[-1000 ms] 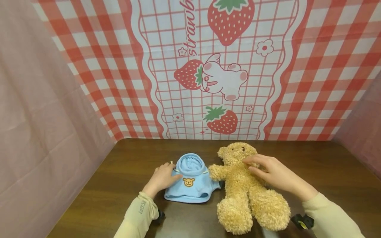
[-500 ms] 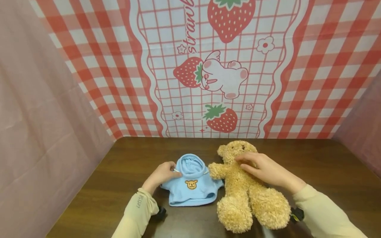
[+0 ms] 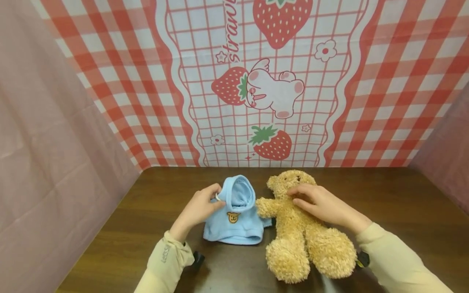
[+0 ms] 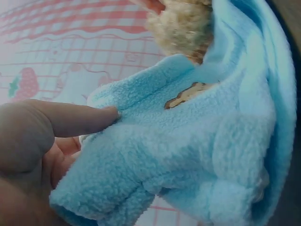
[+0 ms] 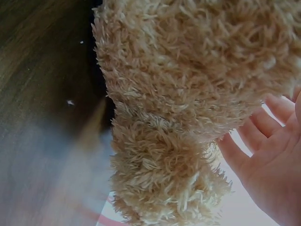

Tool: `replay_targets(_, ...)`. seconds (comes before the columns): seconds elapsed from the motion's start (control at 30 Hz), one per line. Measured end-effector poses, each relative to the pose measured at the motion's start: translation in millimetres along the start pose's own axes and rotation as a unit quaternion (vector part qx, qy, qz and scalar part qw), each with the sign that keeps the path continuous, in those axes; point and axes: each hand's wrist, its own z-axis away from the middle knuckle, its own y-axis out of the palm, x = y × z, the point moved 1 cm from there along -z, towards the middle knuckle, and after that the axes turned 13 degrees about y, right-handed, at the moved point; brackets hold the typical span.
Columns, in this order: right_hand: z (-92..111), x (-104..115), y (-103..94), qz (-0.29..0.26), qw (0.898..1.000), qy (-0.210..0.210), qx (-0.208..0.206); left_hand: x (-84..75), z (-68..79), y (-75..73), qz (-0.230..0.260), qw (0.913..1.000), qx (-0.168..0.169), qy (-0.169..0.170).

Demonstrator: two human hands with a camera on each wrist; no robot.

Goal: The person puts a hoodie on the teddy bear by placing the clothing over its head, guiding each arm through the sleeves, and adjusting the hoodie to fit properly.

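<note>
A small light-blue doll hoodie (image 3: 234,228) with a brown bear-face patch is partly lifted, its hood opening facing up. My left hand (image 3: 199,206) pinches it at the shoulder beside the hood; in the left wrist view, the thumb (image 4: 89,120) presses on the fleece while the other fingers are mostly hidden beneath. To the right, a curly tan teddy bear (image 3: 294,219) lies on its back, head toward the far edge. Across its upper chest lies my right hand (image 3: 324,205), fingers fairly straight and touching the fur. The bear's arm on that side is hidden by this hand.
Both things are on a dark brown wooden table (image 3: 121,236). Behind it hangs a red-and-white checked cloth (image 3: 154,101) with strawberry prints. A pink curtain (image 3: 55,154) borders the left side, and another stands at the right.
My left hand has taken hold of the hoodie's shoulder and raised its upper part, tilting the hood. The right hand has slid left over the bear's chest; the bear stays in place.
</note>
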Motion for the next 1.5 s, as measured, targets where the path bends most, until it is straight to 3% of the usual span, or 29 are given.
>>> replay_targets(0.23, -2.6, 2.9, -3.2, -0.008, 1.0, -0.002, 0.014, -15.2, 0.0, -17.3, -0.013, 0.9994, -0.027, 0.018)
replay_targets(0.6, -8.9, 7.5, -9.3, -0.018, 0.999, 0.014, 0.046, -47.7, -4.3, -41.0, -0.017, 0.9966, -0.031, 0.075)
replay_targets(0.9, -13.3, 17.8, -11.5, -0.059, 0.994, 0.031, 0.086, -61.8, -8.0, -40.8, 0.009, 0.9933, -0.051, 0.104)
replay_targets(1.23, -17.7, 22.4, -10.8, -0.088, 0.99, 0.018, 0.109, -81.3, -12.2, -44.6, 0.064, 0.9842, -0.077, 0.146)
replay_targets(1.5, -24.7, 24.8, -10.7, -0.075, 0.995, -0.004, 0.068, -95.9, -23.5, -40.4, 0.121, 0.9727, -0.07, 0.185)
